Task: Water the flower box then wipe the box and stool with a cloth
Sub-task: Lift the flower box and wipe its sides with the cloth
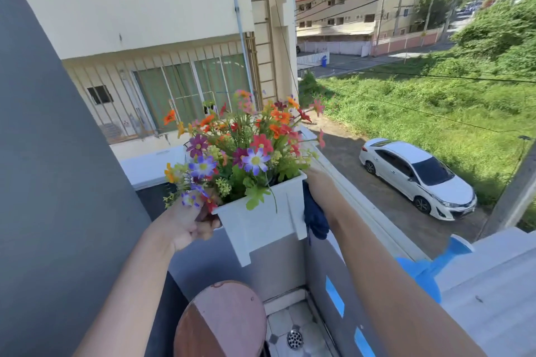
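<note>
A round brown stool (pixel 223 319) stands on the tiled balcony floor (pixel 293 324), its top bare. A metal drain (pixel 295 339) sits in the floor just beside it.

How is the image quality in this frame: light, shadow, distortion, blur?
Head view: hard sunlight, bright sky, buildings and power lines bowed by the wide lens. The flower box is sharp; the blue watering can at the right is softer. The dark cloth under the right hand sits in shade.

Both arms reach forward, left hand (pixel 193 224) curled in a grip.
</note>
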Demonstrator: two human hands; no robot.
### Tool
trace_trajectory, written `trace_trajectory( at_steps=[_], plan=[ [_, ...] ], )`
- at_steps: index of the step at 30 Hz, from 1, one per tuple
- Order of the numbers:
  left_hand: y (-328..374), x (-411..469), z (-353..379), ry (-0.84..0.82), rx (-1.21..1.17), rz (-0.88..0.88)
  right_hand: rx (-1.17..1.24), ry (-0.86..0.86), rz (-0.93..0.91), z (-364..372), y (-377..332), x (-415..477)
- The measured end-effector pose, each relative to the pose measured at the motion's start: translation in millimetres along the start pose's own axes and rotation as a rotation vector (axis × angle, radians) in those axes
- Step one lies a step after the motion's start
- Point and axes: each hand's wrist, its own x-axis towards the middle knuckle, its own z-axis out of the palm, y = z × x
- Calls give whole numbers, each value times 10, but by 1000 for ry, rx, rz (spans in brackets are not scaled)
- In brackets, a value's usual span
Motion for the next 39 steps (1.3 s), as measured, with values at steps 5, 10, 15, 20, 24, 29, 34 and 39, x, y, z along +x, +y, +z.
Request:
trace_trajectory(
  at_steps=[5, 10, 15, 20, 24, 29, 34, 39],
  plan=[
    [-297, 109, -137, 46, -44, -109, 22, -70, 51, 43, 238, 6],
    [-496, 279, -365, 16, -149, -203, 11, -49, 61, 182, 606, 128],
    [-739, 550, -689, 96, -111, -184, 47, -25, 144, 517, 1266, 287],
    [-912, 963, -937, 143, -129, -136, 6, -36, 216, 1010, 1821, 511],
    [-988, 1289, -1107, 225, -146, -132, -84, -79, 268, 1446, 2194, 677],
    [-1205, 1683, -1212, 300, -119, -171, -305, -83, 252, 2028, 2787, 768],
    [-1454, 1911, -1420, 342, -134, -224, -607, -213, 176, 2658, 3476, 713],
    [-1723, 1934, -1652, 371, -136, -263, -961, -491, 113, 3059, 4283, 445]
  ],
)
